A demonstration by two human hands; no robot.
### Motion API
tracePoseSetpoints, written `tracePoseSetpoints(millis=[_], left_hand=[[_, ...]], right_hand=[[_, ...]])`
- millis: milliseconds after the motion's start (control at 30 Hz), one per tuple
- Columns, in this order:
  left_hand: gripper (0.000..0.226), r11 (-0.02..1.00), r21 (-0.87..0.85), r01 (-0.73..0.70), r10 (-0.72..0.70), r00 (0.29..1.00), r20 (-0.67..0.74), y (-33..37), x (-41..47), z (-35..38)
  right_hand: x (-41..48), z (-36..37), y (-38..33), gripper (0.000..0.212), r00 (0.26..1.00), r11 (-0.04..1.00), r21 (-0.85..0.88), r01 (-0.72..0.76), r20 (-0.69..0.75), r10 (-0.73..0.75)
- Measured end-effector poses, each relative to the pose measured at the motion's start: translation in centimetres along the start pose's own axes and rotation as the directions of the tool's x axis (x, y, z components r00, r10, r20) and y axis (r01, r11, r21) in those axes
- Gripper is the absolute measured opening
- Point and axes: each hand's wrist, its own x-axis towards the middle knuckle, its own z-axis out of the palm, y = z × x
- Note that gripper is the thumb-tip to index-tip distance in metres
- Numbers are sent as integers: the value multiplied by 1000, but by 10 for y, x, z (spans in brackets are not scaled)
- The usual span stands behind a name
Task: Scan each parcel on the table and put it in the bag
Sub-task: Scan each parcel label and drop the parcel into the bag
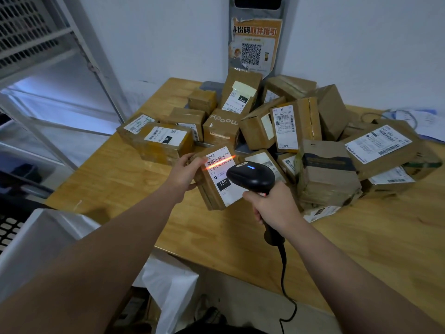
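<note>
Forearms (96, 261) lie outstretched: right hand (272, 208) wraps the scanner handle (272, 236), left hand (185, 173) grips the parcel (221, 186) by its edge just ahead, where any wobble might slide the beam (220, 163) off its barcode (216, 159).

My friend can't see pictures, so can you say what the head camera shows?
The right hand aims a black scanner whose red line crosses the label of a parcel that the left hand holds. More parcels are piled on the wooden table, and a white bag sits below its near edge.
</note>
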Motion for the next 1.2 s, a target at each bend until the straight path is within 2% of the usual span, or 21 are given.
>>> tracePoseSetpoints(millis=[267,433,533,667,767,867,967,1067,1200], left_hand=[[53,1000,8,-9,9,1000,-11,-4,-4,0],[59,999,39,-31,32,999,-26,-17,-24,-18],[71,999,27,-39,40,997,-70,-32,-43,-41],[70,998,2,-69,68,989,-132,-60,-71,-89],[89,978,144,-152,182,957,-227,-85,-94,-137],[91,906,366,-212,332,893,-304,-109,-124,-181],[93,762,622,-179,400,886,-235,-138,-140,-224],[87,632,773,-61,347,914,-211,-171,-137,-259],[95,393,917,62,214,964,-156,-210,-125,-275]], right_hand=[[-1,-1,3,22,1000,999,39,1,13,-1],[-11,8,5,17,993,987,154,48,98,-64],[-19,25,10,17,988,967,250,44,134,-79],[-32,67,14,13,980,952,305,6,186,-66],[-42,107,12,7,974,941,335,-38,221,-40],[-48,151,12,9,971,956,291,-30,236,-42],[-56,196,12,9,966,969,245,-23,255,-41],[-65,236,19,13,956,980,198,-13,289,-45],[-67,273,33,25,946,995,84,46,318,-71]])
